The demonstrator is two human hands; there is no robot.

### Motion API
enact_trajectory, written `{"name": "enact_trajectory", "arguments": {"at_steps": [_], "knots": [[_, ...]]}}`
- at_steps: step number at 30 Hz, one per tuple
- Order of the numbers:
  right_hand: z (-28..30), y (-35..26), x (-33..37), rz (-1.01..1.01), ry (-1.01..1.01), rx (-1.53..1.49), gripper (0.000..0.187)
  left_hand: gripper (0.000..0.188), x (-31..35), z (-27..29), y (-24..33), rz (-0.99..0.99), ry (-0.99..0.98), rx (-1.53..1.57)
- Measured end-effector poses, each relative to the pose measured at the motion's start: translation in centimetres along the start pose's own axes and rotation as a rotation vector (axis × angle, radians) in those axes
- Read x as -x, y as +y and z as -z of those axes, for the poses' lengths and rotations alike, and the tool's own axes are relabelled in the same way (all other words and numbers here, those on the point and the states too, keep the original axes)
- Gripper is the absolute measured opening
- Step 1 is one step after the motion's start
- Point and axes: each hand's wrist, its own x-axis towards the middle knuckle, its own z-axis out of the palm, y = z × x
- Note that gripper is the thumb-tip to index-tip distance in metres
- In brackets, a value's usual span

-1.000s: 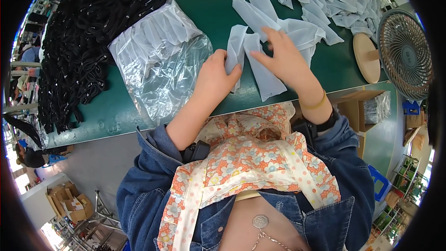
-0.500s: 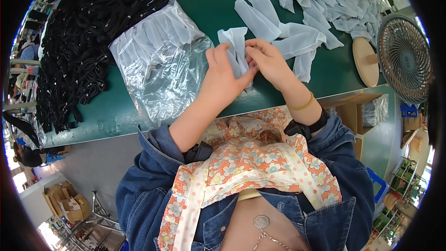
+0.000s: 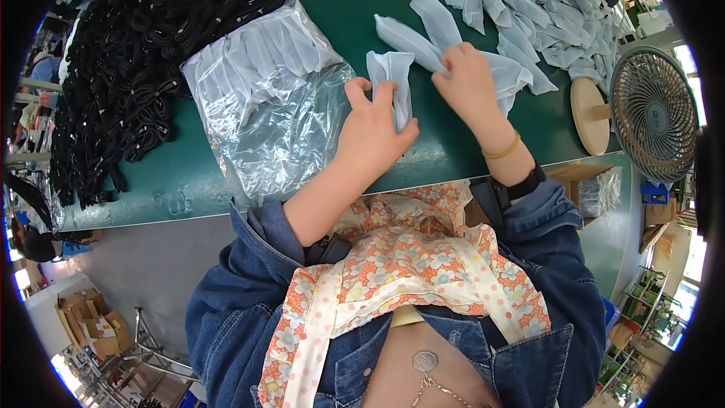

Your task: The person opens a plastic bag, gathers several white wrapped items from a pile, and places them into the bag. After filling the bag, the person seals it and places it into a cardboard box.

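Observation:
My left hand (image 3: 371,122) has its fingers and thumb curled around a narrow, frosted white plastic bag (image 3: 400,72) standing out past the fingertips on the table. To its right, my right hand (image 3: 470,87) is closed on another frosted bag (image 3: 408,39), which lies slanting away to the far left of the fingers. Beside that one, more loose frosted bags (image 3: 436,17) lie under and around the right hand. Left of my left hand is a large clear plastic bag (image 3: 279,143) with a row of frosted bags (image 3: 264,57) packed in its far half.
A heap of black bundled cords (image 3: 128,53) covers the left of the green table (image 3: 181,181). More frosted bags (image 3: 521,0) are piled at the far right. A fan (image 3: 655,113) with a round wooden base (image 3: 589,115) stands at the right, above a cardboard box (image 3: 578,174).
My right hand has left the bag in my left hand, moved right and closed on another frosted bag. The left hand has stayed nearly in place.

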Motion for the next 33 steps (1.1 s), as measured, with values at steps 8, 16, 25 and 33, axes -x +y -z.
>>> {"name": "enact_trajectory", "arguments": {"at_steps": [8, 16, 25, 33], "knots": [[6.6, -2.4, -0.4, -0.031, 0.307, -0.768, 0.019, 0.056, 0.3, -0.1, -1.0, -0.043, 0.044, 0.002], [1.7, -1.9, 1.8, -0.112, -0.151, -0.469, 0.028, 0.058, 0.3, -0.2, -0.7, -0.061, 0.053, -0.019], [1.6, -2.0, 1.4, -0.326, -0.421, -0.554, 0.028, 0.055, 0.1, 0.0, -0.5, -0.218, 0.046, -0.059], [-1.1, 3.5, -5.3, -0.227, 0.13, -0.241, 0.033, 0.046, -0.2, -0.3, -0.4, -0.271, 0.02, -0.213]]}}
